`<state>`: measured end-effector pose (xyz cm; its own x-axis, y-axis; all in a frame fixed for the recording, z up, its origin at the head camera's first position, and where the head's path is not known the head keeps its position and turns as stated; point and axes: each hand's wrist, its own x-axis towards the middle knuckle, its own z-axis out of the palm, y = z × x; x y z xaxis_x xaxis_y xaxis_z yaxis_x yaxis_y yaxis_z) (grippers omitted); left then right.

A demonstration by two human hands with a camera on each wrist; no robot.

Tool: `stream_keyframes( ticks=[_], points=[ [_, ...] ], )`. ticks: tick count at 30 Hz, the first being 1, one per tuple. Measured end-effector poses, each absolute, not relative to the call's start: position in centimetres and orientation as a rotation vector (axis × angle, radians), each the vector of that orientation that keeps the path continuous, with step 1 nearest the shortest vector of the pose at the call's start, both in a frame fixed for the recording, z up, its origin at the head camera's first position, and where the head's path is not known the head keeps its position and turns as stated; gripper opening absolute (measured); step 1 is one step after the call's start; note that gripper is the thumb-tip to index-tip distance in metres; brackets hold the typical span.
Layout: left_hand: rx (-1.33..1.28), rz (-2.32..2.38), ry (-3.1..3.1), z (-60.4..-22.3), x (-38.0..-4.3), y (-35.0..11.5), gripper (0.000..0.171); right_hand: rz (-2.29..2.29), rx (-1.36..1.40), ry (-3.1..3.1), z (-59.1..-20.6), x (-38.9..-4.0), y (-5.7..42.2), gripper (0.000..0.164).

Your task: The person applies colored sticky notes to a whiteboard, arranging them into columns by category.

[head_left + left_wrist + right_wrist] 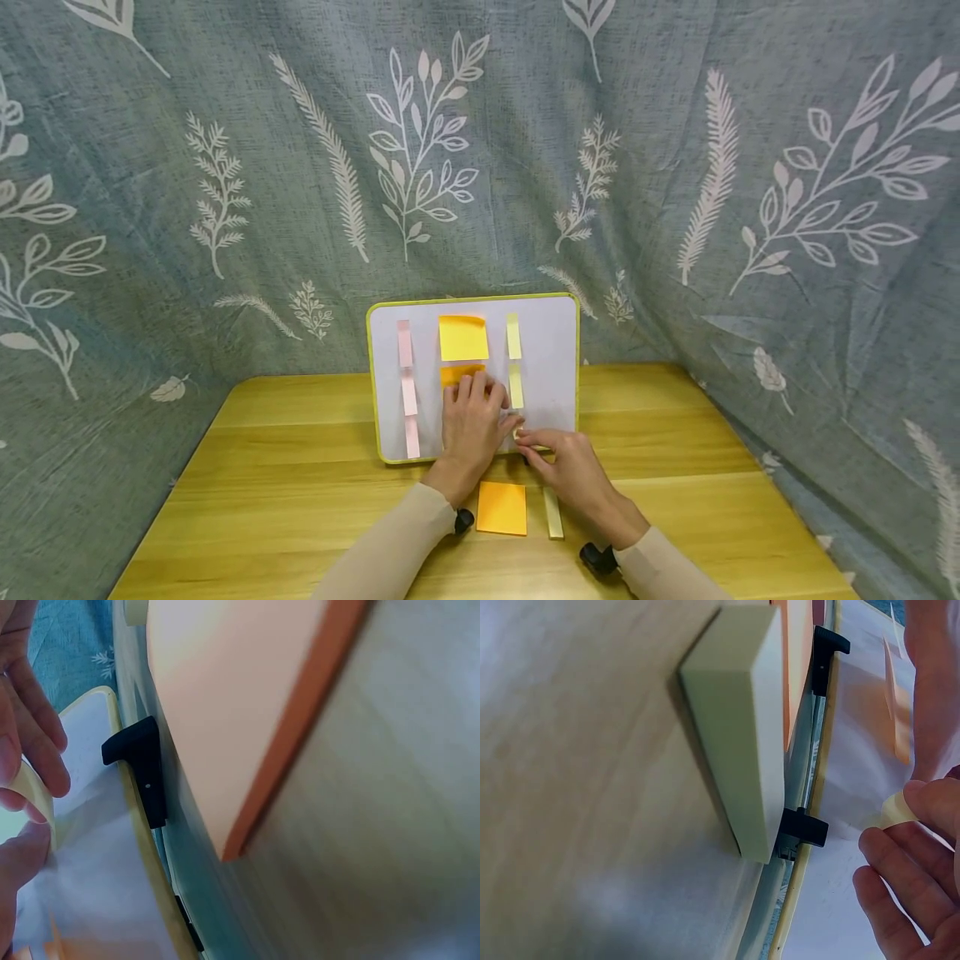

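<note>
In the head view my right hand (573, 471) pinches a small pale-yellow sticky strip (897, 811) between thumb and forefinger, close in front of the whiteboard (551, 375). The strip bends in a curve in the left wrist view. My left hand (472, 421) reaches over an orange sticky note (459, 373), fingers at the board and thumb stretched out to the strip. The left hand hides most of that note. Above it is a yellow-orange note (462, 337). Two pale-yellow strips (513, 336) run down the board's right part, above the right hand.
Several pink strips (405, 343) form a column on the board's left. Below the board, an orange note pad (502, 508) and a pale-yellow strip pad (553, 514) lie on the wooden table (300, 467). Black feet (804, 827) support the board; a patterned curtain (480, 167) hangs behind.
</note>
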<state>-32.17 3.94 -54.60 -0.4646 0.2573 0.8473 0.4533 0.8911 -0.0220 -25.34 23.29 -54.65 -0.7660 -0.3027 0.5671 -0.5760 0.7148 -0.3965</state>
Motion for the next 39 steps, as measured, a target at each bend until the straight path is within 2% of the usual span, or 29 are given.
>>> stream_keyframes(
  ticks=[21, 31, 39],
  points=[
    [-0.516, -0.251, -2.11, -54.5, -32.4, 4.1, 0.045, 0.741, 0.698, -2.446, -54.5, -25.9, 23.4, 0.013],
    [-0.548, -0.241, -2.131, -54.4, -32.1, 3.9, 0.048, 0.71, 0.694, -2.448, -54.5, -26.0, 23.5, 0.012],
    [-0.619, -0.323, -2.176, -54.1, -31.4, 3.5, 0.042, 0.717, 0.709, -2.444, -54.6, -25.8, 23.7, 0.012]
  ],
)
